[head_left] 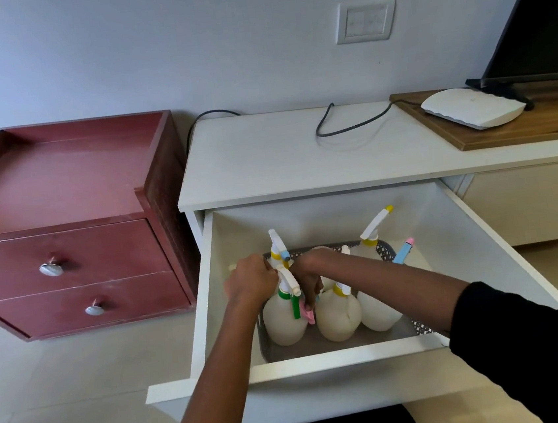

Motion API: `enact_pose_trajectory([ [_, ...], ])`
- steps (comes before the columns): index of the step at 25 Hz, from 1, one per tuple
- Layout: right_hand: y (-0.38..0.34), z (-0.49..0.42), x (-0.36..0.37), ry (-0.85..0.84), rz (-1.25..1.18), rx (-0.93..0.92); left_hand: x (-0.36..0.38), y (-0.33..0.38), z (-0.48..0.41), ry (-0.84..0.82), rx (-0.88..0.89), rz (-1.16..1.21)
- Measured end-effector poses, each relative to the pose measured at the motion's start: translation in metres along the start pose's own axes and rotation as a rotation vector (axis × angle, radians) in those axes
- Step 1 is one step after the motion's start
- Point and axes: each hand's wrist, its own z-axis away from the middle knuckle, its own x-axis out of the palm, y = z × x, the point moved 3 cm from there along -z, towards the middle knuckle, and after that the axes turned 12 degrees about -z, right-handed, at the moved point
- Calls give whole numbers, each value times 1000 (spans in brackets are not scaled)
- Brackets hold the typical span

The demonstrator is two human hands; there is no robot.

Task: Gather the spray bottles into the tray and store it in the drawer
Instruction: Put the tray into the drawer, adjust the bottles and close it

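The left hand (251, 280) is curled into a fist at the back-left corner of the tray (323, 347), against a spray head; whether it grips rim or bottle I cannot tell. The right hand (309, 282) reaches down among the bottles (337, 319) near the tray's left edge, fingers bent by a pink trigger, its hold hidden. The tray sits in the open drawer (321, 365), long axis left to right. Both hands lie behind the drawer's front, so closing likely needs them lifted out first.
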Motion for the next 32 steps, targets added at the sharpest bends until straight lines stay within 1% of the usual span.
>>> enact_pose_trajectory([
  [3, 0, -1, 1, 34, 12, -63, 0, 1, 1, 2, 20, 26],
  [6, 7, 3, -1, 144, -30, -96, -1, 1, 1, 5, 20, 31],
  [10, 26, 22, -22, 303, -83, -73, -3, 1, 4, 10, 19, 22],
  [11, 32, 28, -30, 321, -128, -73, -3, 1, 4, 9, 15, 25],
  [14, 52, 46, -52, 342, -425, -67, -1, -1, 2, -2, 2, 48],
  [16, 65, 54, -63, 381, -567, -34, -1, -2, 1, -6, -1, 57],
  [19, 81, 55, -70, 463, -737, -4, 1, -2, -1, -18, 0, 56],
  [22, 86, 44, -67, 573, -846, -10, 2, 0, 0, -27, 15, 51],
  [25, 84, 33, -62, 658, -865, -37, 3, 3, 1, -29, 26, 26],
  [29, 75, 39, -56, 679, -811, -29, -1, 6, 5, -45, 45, -15],
  [30, 73, 45, -53, 714, -793, -23, -3, 6, 8, -35, 46, -15],
  [32, 72, 64, -43, 875, -731, -12, -11, 8, 15, 22, 57, -18],
])
